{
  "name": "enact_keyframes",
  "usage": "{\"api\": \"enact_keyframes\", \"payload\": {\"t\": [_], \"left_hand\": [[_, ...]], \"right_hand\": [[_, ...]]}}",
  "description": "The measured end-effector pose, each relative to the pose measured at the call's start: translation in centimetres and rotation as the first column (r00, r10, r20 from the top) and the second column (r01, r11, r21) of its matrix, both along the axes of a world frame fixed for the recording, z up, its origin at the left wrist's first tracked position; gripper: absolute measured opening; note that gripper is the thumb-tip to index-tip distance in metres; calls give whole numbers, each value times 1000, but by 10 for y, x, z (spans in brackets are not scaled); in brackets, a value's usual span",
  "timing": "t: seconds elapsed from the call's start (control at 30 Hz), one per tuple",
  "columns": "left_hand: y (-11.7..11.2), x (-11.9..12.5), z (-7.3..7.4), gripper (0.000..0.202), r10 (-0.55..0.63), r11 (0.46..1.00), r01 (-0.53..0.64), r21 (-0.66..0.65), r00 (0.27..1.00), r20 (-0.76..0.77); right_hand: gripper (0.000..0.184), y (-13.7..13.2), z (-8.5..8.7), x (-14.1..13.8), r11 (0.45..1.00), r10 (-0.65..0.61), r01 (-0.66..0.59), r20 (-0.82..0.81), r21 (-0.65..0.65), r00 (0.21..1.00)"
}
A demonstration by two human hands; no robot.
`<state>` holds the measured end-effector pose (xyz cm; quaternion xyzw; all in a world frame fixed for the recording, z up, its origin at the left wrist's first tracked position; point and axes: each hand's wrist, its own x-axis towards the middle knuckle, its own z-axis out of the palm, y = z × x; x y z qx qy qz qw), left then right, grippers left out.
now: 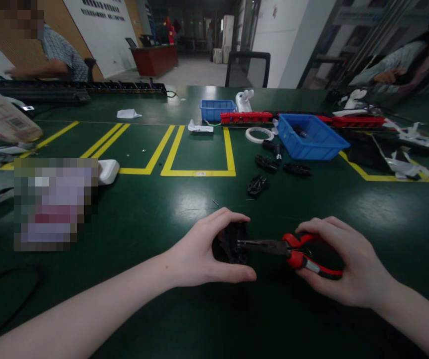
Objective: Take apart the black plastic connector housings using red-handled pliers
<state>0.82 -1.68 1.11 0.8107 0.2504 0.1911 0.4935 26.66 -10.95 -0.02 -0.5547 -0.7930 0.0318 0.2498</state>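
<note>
My left hand (207,249) is wrapped round a black plastic part (236,247), thumb below and fingers above. In my right hand (343,259) are needle-nose pliers (292,252) with red and black handles. Their jaws point left, and the tip reaches the black part, with a thin metal pin seemingly at the tip. Further back on the green table lie several similar black parts (258,185). Two thin metal pins (215,203) rest just beyond my left hand.
A blue bin (311,139) stands at the back right, with a smaller blue bin (217,108) left of it. A tape roll (259,134) and red strips (246,117) lie nearby. Yellow tape (199,173) marks the table. Two people sit across the table.
</note>
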Motion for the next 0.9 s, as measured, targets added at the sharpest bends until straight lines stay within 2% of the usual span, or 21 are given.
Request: {"api": "enact_keyframes", "payload": {"t": [0.2,0.4,0.67,0.9], "left_hand": [[-2,0,-3,69,59,995,-61,80,998,28],[-3,0,-2,72,80,993,-81,91,997,10],[-1,0,1,64,22,993,-19,113,1000,-20],[-1,0,2,63,41,990,-32,134,997,-66]], "right_hand": [[33,1,-1,-1,999,-32,32,-27,-23,999],[32,3,-2,-1,997,-65,64,-22,-45,998],[30,3,-1,-3,998,-40,40,-15,-51,999],[33,3,-1,-1,999,-38,37,-11,-30,999]]}}
